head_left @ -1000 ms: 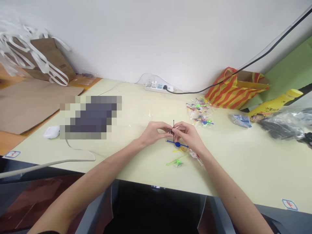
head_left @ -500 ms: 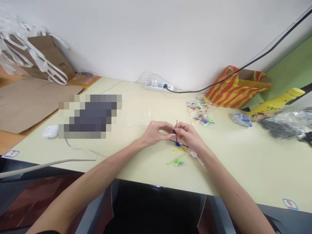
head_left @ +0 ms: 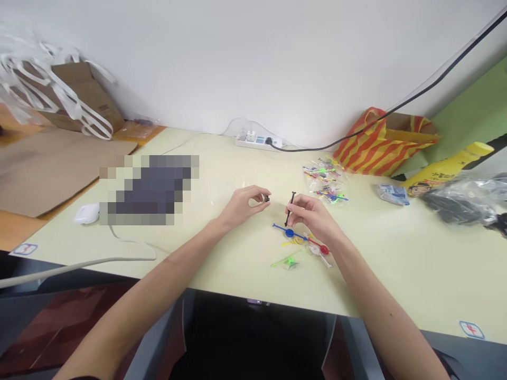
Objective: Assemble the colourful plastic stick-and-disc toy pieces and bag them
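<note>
Between the thumb and fingers of my left hand [head_left: 244, 205] is a small black plastic piece [head_left: 266, 199]. My right hand [head_left: 311, 214] pinches a thin black arrow-shaped pointer [head_left: 290, 208], held upright and apart from the small piece. On the table just below my right hand lie a blue arrow spinner [head_left: 289, 233], a red spinner [head_left: 324, 249], a white spinner [head_left: 315, 250] and a yellow one [head_left: 298, 240], close together and partly overlapping. A green spinner [head_left: 291, 261] lies nearest to me.
Clear bags of coloured spinners [head_left: 327, 182] lie behind my right hand. A power strip [head_left: 258, 141] sits by the wall. Rightward are a striped bag [head_left: 386, 142], a yellow bottle [head_left: 447, 169] and a blue-white packet [head_left: 391, 194]. A white case [head_left: 86, 214] and cable [head_left: 119, 259] lie leftward.
My hands have moved apart. The black pointer has come away from the small black piece, which stays in my left hand. The red spinner now shows beside my right wrist.
</note>
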Demonstrator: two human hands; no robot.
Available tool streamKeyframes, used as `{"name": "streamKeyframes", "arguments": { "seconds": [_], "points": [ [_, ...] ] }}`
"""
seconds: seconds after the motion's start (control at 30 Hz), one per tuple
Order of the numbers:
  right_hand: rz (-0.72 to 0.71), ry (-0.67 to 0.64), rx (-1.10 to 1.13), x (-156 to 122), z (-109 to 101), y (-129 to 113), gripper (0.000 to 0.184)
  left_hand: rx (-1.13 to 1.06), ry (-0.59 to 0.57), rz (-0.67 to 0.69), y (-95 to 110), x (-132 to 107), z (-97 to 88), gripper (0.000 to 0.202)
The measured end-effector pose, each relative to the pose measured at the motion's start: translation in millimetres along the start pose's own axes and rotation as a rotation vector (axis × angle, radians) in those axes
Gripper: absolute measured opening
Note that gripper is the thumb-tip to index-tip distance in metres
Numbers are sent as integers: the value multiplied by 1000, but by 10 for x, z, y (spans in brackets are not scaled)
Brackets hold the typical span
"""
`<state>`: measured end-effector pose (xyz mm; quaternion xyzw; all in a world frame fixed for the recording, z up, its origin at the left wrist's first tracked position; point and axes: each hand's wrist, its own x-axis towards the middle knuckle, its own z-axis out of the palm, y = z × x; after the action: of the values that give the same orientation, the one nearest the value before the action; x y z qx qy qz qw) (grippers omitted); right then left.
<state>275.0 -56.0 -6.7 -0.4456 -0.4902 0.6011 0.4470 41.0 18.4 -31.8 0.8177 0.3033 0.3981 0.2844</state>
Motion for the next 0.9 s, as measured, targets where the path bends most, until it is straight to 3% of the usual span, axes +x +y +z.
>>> {"name": "streamKeyframes", "arguments": {
  "seconds": [0.2,0.47,0.6,0.77,0.83,0.9],
  "points": [
    [58,3,-47,231,-47,-96,36,250,-42,-42,-270,6,-233,18],
    [176,-15,-136,655,155,23,22,288,-61,-142,-478,-21,-312,19],
    [220,15,-232,780,232,96,18,269,-17,-126,-437,-17,-327,19],
    [287,13,-328,887,214,50,18,77,145,-78,-232,5,-250,24],
    [308,12,-360,916,199,20,18,-28,145,-111,-175,5,-176,27],
    [324,8,-388,934,193,-5,18,-59,69,-150,-164,-3,-104,27]
  ]
}}
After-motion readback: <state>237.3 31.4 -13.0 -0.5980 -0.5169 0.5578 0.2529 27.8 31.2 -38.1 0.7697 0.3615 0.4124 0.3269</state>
